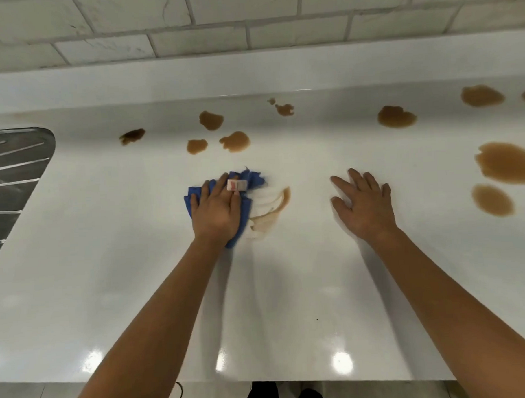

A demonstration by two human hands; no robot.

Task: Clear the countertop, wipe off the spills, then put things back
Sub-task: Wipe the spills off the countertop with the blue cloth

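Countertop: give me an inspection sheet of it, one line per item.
Surface: white glossy countertop, many brown spills along the back and right; one smear half wiped beside the cloth.
Job's things: blue cloth flat on the countertop under the left hand.
Clutter: nothing seen.
Grippers: left hand presses the cloth, a bandage on one finger; right hand flat on bare countertop, fingers spread.
Cables: a thin dark loop on the floor below the front edge, possibly a cable.
Surroundings: tiled wall behind, metal drainboard at left.
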